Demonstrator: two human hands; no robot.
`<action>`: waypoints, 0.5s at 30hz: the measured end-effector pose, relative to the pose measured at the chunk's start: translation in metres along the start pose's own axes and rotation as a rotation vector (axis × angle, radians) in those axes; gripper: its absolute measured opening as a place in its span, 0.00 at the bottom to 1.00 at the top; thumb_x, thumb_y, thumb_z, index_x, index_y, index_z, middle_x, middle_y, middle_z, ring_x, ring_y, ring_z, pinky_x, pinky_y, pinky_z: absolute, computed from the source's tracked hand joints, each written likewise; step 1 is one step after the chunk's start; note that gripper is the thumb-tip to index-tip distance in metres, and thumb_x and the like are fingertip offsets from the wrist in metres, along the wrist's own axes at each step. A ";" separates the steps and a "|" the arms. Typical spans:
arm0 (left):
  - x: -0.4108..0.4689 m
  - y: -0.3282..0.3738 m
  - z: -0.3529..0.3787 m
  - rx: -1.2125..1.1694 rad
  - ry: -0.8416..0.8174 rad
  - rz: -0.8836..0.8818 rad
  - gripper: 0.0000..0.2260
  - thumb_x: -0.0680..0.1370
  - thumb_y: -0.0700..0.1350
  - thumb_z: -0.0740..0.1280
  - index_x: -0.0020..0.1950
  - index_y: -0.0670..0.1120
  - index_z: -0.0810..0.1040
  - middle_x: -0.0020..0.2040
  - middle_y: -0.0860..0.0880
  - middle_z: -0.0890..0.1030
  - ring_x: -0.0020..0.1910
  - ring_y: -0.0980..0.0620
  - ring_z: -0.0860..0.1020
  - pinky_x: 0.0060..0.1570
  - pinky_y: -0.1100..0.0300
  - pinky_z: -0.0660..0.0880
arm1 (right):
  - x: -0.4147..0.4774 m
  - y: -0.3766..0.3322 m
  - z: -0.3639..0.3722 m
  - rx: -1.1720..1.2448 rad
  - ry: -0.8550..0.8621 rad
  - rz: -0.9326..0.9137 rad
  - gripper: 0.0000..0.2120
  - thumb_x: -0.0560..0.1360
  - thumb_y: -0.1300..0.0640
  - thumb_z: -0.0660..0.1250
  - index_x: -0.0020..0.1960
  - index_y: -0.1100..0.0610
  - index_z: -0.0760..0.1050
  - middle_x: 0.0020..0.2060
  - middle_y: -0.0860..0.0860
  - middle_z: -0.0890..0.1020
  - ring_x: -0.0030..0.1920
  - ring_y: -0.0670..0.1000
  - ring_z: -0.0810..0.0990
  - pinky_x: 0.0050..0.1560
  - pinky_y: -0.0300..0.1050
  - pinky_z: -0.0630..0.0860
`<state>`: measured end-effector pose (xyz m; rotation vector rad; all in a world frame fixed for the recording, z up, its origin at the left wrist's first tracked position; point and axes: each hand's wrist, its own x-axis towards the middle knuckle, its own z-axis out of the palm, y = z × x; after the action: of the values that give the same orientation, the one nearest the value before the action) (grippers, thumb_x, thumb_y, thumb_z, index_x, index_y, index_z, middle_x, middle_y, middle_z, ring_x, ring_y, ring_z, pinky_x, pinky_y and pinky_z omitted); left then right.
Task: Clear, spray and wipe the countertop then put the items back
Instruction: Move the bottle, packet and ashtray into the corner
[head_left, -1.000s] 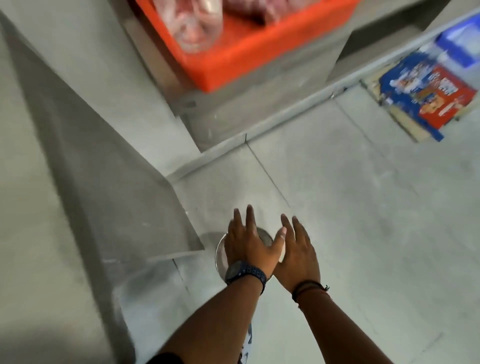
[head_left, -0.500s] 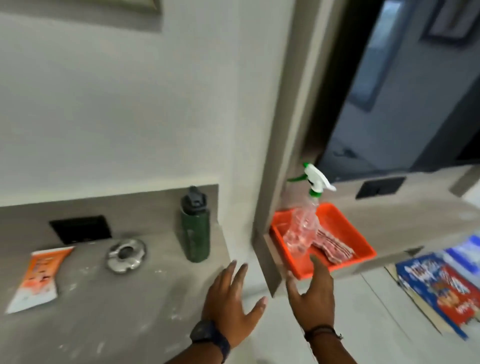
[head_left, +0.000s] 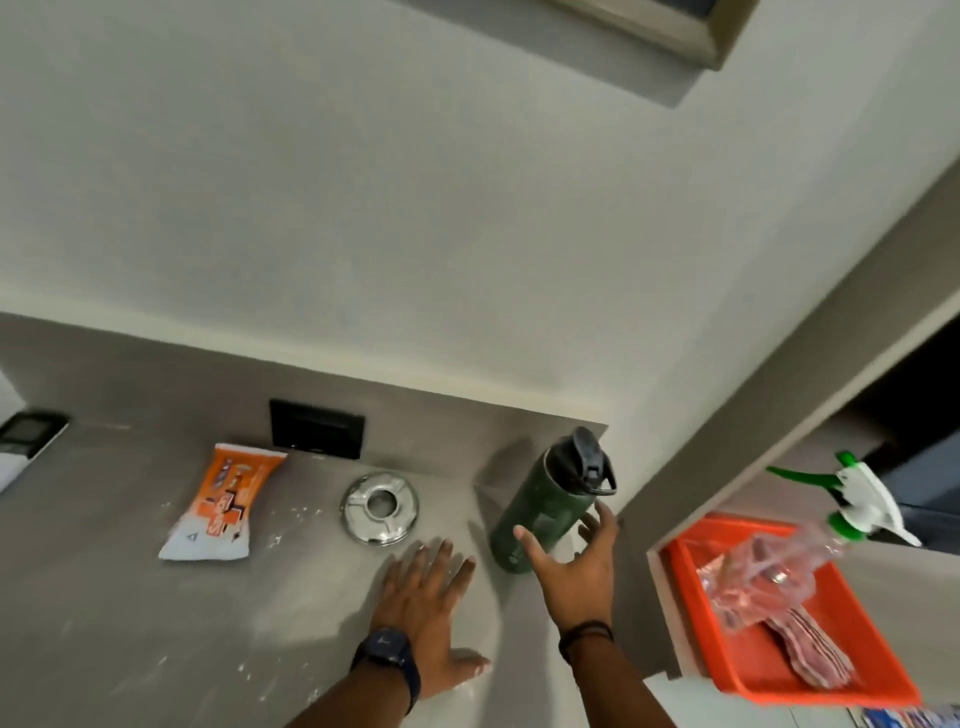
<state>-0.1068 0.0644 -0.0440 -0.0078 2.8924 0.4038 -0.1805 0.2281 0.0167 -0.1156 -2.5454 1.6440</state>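
A grey countertop (head_left: 130, 597) carries a dark green bottle (head_left: 540, 509) with a black lid at its right end, a round metal ashtray (head_left: 380, 508) in the middle, and an orange-and-white packet (head_left: 221, 504) further left. White crumbs speckle the surface. My right hand (head_left: 574, 564) is spread open just in front of the green bottle, fingers near its side, not gripping it. My left hand (head_left: 423, 597) lies flat and open on the counter, wearing a watch. A clear spray bottle (head_left: 779, 561) with a green-and-white trigger lies in an orange tray (head_left: 831, 660) at the right, with a striped cloth (head_left: 810, 649).
A black wall socket (head_left: 316, 429) sits behind the packet. A remote-like device (head_left: 26, 441) rests at the counter's far left. A grey pillar (head_left: 779, 332) separates the counter from the lower shelf holding the tray. The wall rises directly behind the counter.
My view rose from the floor to the countertop. Both hands came up from a metal dish on the floor; the right one now reaches the green bottle and the left rests on the counter.
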 end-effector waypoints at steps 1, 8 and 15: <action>0.006 0.003 0.000 -0.004 0.003 0.006 0.49 0.66 0.75 0.60 0.78 0.57 0.39 0.79 0.49 0.37 0.77 0.43 0.36 0.73 0.40 0.37 | 0.005 0.003 0.004 0.010 -0.011 -0.016 0.47 0.55 0.33 0.78 0.67 0.37 0.58 0.61 0.38 0.72 0.63 0.47 0.72 0.61 0.49 0.73; 0.038 0.003 0.008 0.028 0.034 -0.015 0.49 0.67 0.75 0.60 0.78 0.55 0.41 0.80 0.47 0.41 0.77 0.41 0.39 0.73 0.38 0.39 | 0.024 0.015 0.023 0.058 -0.030 -0.010 0.39 0.59 0.43 0.80 0.62 0.42 0.63 0.55 0.43 0.77 0.56 0.49 0.78 0.57 0.54 0.79; 0.042 0.000 0.013 0.047 -0.010 -0.060 0.48 0.67 0.76 0.60 0.78 0.55 0.44 0.80 0.47 0.44 0.77 0.41 0.42 0.73 0.38 0.42 | 0.030 0.018 0.025 0.033 -0.004 -0.052 0.35 0.60 0.45 0.80 0.58 0.39 0.63 0.49 0.37 0.76 0.50 0.49 0.78 0.55 0.54 0.80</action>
<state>-0.1448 0.0693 -0.0650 -0.0842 2.8831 0.3247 -0.2135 0.2160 -0.0082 -0.0434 -2.5004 1.6684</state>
